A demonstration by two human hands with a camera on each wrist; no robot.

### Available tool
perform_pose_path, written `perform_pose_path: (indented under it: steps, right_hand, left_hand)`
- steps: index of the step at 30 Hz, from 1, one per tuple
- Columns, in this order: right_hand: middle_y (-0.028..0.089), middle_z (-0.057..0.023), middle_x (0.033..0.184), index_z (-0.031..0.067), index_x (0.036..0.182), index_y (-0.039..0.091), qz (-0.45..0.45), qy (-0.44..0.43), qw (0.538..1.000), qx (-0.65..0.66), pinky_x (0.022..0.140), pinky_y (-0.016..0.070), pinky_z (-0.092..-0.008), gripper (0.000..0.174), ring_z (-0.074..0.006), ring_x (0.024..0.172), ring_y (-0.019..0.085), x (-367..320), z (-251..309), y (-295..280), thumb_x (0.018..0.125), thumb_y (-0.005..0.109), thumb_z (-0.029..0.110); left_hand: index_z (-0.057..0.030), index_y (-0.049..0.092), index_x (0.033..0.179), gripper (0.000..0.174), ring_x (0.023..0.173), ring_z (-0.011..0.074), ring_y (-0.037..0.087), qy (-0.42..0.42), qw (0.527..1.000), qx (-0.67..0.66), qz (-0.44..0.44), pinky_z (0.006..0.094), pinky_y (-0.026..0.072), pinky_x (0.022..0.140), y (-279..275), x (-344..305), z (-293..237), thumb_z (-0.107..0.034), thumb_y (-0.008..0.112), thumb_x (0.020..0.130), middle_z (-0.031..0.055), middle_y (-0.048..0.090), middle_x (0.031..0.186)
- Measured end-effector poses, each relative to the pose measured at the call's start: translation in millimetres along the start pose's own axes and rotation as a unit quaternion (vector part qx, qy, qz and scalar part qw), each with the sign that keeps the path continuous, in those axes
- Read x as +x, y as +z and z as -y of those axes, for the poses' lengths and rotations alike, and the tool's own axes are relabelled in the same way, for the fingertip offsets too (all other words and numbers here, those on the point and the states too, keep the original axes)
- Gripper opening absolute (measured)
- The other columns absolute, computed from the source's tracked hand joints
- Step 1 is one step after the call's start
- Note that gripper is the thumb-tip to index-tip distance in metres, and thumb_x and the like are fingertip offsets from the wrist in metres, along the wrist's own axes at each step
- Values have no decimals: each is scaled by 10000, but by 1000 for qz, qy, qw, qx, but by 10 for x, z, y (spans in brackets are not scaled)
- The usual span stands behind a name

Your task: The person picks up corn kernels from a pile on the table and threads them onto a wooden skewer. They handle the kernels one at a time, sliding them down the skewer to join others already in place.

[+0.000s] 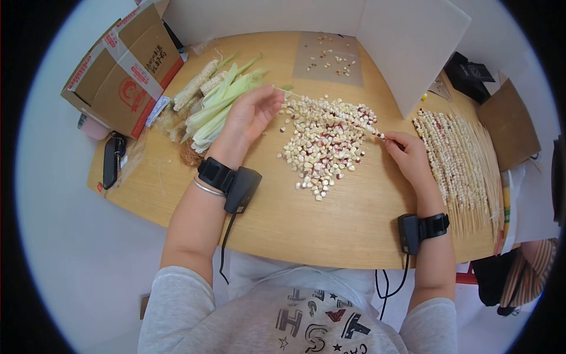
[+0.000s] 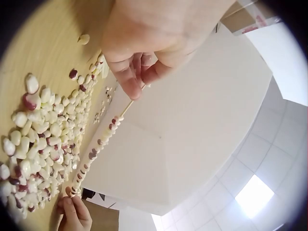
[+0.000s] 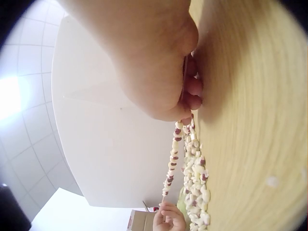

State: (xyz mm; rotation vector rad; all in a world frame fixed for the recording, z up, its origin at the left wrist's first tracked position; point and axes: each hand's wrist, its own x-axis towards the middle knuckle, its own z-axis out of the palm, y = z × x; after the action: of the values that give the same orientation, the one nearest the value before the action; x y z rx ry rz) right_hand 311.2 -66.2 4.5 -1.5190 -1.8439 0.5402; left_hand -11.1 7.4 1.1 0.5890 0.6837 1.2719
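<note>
A thin wooden skewer [image 2: 127, 108] threaded with white and dark-red corn kernels stretches between the two hands. My left hand [image 1: 252, 113] pinches its bare end between thumb and fingertips, up and to the left of the loose kernels. At the opposite end, the fingers and thumb of my right hand [image 1: 411, 158] pinch the skewer beside its last kernels. In the left wrist view, the threaded kernels cover most of the stick, with a bare stretch near my left fingers. Below the skewer, a pile of loose corn kernels [image 1: 321, 156] spreads over the wooden table [image 1: 283, 218].
Husked corn cobs [image 1: 194, 84] and green husks [image 1: 218, 115] lie left, near a cardboard box [image 1: 127, 71]. Many filled kernel skewers [image 1: 457, 162] line the right side. A white panel [image 1: 410, 53] stands behind. Scattered kernels lie on a grey sheet [image 1: 312, 74] at the back.
</note>
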Motion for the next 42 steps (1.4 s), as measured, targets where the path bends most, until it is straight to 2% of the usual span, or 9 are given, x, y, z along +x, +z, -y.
perform_pose_path:
  steps: [2,4,9,11,21,23,31,35,42]
  right_hand:
    - [640,-107,861,-26,943,621,12,17,1000,-1,704,445,-250,201,-155,780,581,7,3,-5,789,591,100]
    - [635,-130,791,-16,923,624,-4,-13,1000,-4,647,450,-264,190,-180,695,585,10,-39,10,775,581,97]
    - [633,-135,791,-18,920,623,-13,-20,1000,5,643,449,-267,189,-188,684,581,8,-63,21,776,581,97]
    - [631,-136,788,-18,919,622,-15,-20,1000,3,642,450,-269,189,-192,681,579,9,-55,16,775,582,97]
    - [629,-148,787,-17,914,624,-11,-15,1000,-12,640,449,-278,185,-211,688,588,7,-33,5,767,578,86]
    - [629,-149,787,-17,913,624,-11,-14,1000,-12,640,450,-280,185,-213,689,589,9,-33,2,765,579,86]
    - [630,-158,801,-22,927,618,-17,-28,999,-1,657,453,-290,198,-223,708,596,21,-149,20,773,571,93]
    - [629,-157,788,-25,929,615,-14,-21,1000,11,659,453,-285,203,-218,702,594,32,-166,18,774,573,99]
    - [620,-146,750,-25,912,617,-1,0,1000,-11,620,444,-279,195,-193,655,574,24,-98,1,768,582,103]
  left_hand:
    - [11,551,912,124,713,131,605,13,999,28,-18,201,524,617,15,-12,1,-54,581,811,93,611,809]
    - [2,552,906,122,693,121,598,15,999,46,-16,197,515,604,-13,2,13,-64,585,809,84,611,796]
    - [-17,552,880,103,650,101,582,26,995,88,-29,184,496,572,28,-37,25,-81,588,809,64,607,763]
    - [-14,545,875,113,693,137,582,25,995,98,-16,232,491,615,20,-26,16,-99,579,810,85,608,777]
    - [-24,555,839,89,674,124,581,33,993,110,-1,224,492,612,49,-48,31,-108,576,817,75,610,761]
    - [-24,557,847,70,651,91,579,28,994,106,9,183,498,581,52,-51,25,-86,578,822,59,608,756]
    - [-28,557,834,78,670,110,588,25,993,114,27,209,497,610,15,-34,30,-104,570,823,68,617,757]
    - [-23,558,849,67,638,84,584,14,995,93,23,174,500,559,69,-63,12,-81,578,821,61,613,757]
    - [-25,555,861,80,635,88,586,5,998,62,18,169,500,554,94,-78,9,-75,593,811,64,614,756]
